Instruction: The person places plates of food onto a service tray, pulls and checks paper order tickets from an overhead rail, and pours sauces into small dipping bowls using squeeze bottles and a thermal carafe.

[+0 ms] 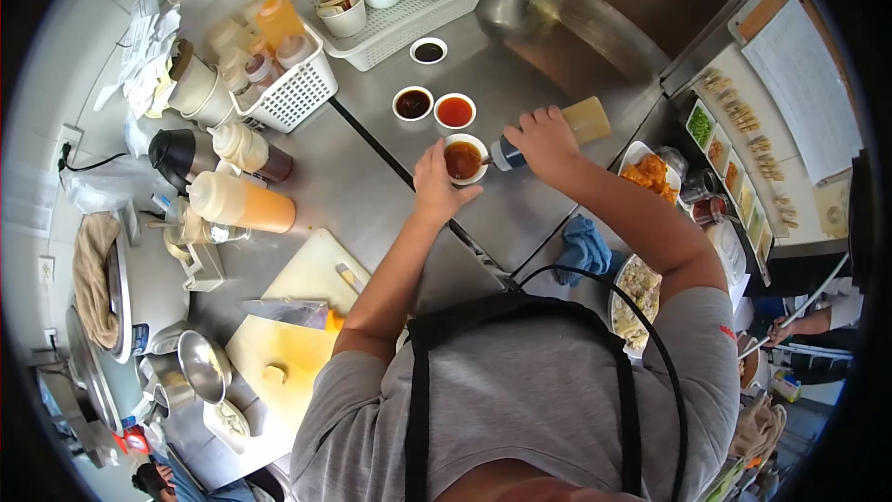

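On the steel counter, my left hand (439, 184) is closed around the side of a small white bowl (465, 159) with amber-brown sauce in it. My right hand (544, 144) grips a squeeze bottle (587, 119) with pale contents, tilted on its side, its nozzle at the bowl's right rim. Just above the bowl stands a small bowl of red sauce (455, 112). Beside that one is a bowl of dark brown sauce (413, 103), and a bowl of black sauce (428, 51) stands farther back.
A white basket of bottles (307, 93) stands at the left, near an orange squeeze bottle (243, 202). Cutting boards (316, 265) lie at lower left. A blue cloth (583, 249) and a dish of orange food (650, 177) are at the right. Another person's hand (806, 323) shows far right.
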`<action>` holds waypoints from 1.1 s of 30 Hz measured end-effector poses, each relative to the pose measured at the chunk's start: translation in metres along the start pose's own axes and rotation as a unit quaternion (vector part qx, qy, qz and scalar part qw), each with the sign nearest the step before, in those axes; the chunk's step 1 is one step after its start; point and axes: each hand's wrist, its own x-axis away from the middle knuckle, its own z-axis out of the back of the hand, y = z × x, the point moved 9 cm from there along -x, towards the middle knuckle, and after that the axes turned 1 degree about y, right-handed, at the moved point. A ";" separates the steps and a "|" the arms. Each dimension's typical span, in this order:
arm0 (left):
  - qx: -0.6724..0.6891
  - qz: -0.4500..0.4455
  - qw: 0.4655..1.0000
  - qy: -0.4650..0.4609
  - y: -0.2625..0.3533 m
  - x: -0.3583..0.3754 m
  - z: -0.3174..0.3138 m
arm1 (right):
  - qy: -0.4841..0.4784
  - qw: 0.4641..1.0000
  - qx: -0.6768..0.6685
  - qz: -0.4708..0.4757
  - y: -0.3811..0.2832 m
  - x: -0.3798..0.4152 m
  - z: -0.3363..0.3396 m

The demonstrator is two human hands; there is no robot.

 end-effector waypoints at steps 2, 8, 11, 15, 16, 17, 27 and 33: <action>-0.007 -0.015 1.000 0.004 0.000 -0.001 -0.005 | -0.007 1.000 0.003 -0.017 0.008 -0.003 -0.001; -0.028 0.007 1.000 -0.002 0.005 -0.011 -0.007 | 0.019 0.998 -0.028 -0.044 0.013 -0.018 -0.009; -0.019 0.003 1.000 -0.005 0.002 -0.014 -0.008 | 0.014 0.997 -0.058 -0.051 0.011 -0.014 -0.011; 0.023 0.012 0.999 0.027 -0.005 -0.016 0.002 | -0.021 0.984 -0.155 -0.080 0.018 -0.013 -0.016; 0.027 0.012 0.999 0.040 -0.008 -0.015 0.006 | -0.007 0.979 -0.188 -0.083 0.017 -0.014 -0.014; 0.030 0.012 0.998 0.052 -0.011 -0.014 0.010 | 0.006 0.971 -0.223 -0.086 0.015 -0.014 -0.012; -0.056 0.053 0.990 0.119 -0.063 -0.035 0.079 | 0.075 0.760 -0.636 -0.114 0.000 -0.033 0.022; -0.078 0.067 0.982 0.156 -0.110 -0.076 0.093 | 0.096 0.699 -0.701 -0.106 -0.005 -0.030 0.017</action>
